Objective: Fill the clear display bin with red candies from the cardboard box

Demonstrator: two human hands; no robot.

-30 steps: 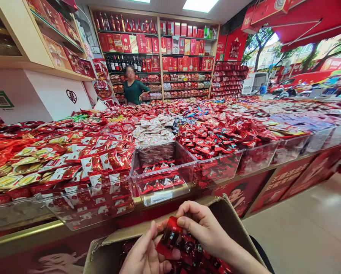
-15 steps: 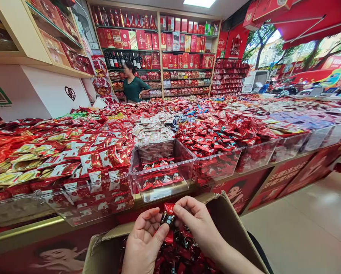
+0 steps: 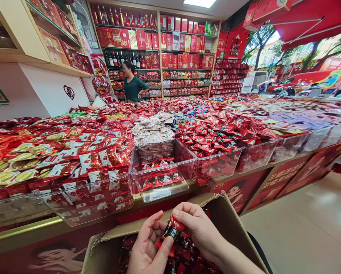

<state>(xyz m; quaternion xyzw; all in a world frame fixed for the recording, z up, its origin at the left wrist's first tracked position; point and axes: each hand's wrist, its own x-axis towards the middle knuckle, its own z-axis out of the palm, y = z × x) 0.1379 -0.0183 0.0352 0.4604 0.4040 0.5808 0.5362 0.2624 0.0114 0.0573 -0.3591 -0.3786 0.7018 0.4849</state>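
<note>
From my remote station I record an open carton (image 3: 229, 220) beneath the fingers, with a heap (image 3: 183, 264) of red-and-black packs inside. A clear bin (image 3: 187, 173) stands beyond the fingertips. My right hand (image 3: 200, 230) pinches one packet (image 3: 172, 230) by its red end, above the heap. My left hand's (image 3: 149, 247) thumb touches its black end; whether those fingers grip, I cannot tell.

The small red-and-black wrapped sweet (image 3: 172, 229), upright a half-second ago, now tilts rightward; left hand (image 3: 151, 245) and right hand (image 3: 197, 228) have sunk slightly, nearer the cardboard box's (image 3: 127, 228) near edge.
</note>
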